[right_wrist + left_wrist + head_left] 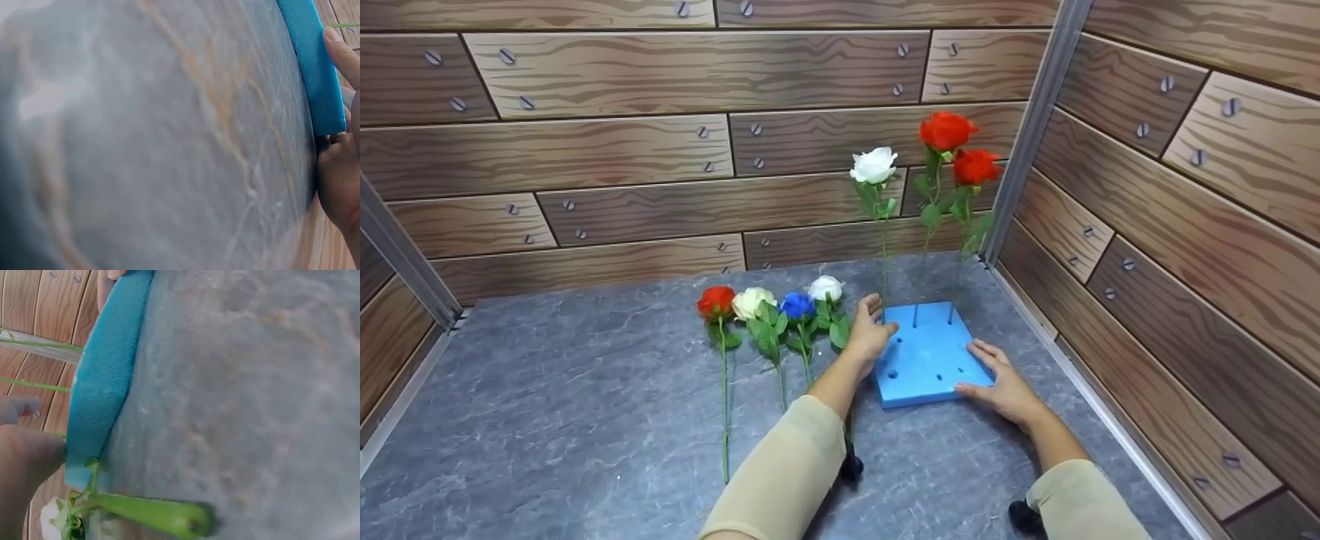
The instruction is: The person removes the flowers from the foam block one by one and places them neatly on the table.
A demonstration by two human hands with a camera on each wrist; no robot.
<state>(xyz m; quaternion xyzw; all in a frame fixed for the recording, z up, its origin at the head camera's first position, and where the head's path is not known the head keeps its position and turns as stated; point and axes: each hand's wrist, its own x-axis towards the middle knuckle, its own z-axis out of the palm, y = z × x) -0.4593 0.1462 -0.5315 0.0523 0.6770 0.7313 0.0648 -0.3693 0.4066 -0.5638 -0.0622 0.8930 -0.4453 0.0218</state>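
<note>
A blue foam block (926,356) with holes in its top lies on the table between both hands. A white rose (874,165) and two red roses, one taller (947,131) and one lower (976,166), stand upright in its far row of holes. My left hand (872,331) is at the block's left side, fingers extended upward near the white rose's stem and thumb reaching over the block's edge. At the near right corner my right hand (1003,382) holds the block, thumb (337,50) against its edge and fingers along the right side.
Left of the block lie a red rose (715,302), a cream rose (754,304), a blue rose (797,305) and another white rose (826,288), stems toward me. My left forearm crosses over some stems. Wood-patterned walls (697,75) enclose the grey marbled table (585,405).
</note>
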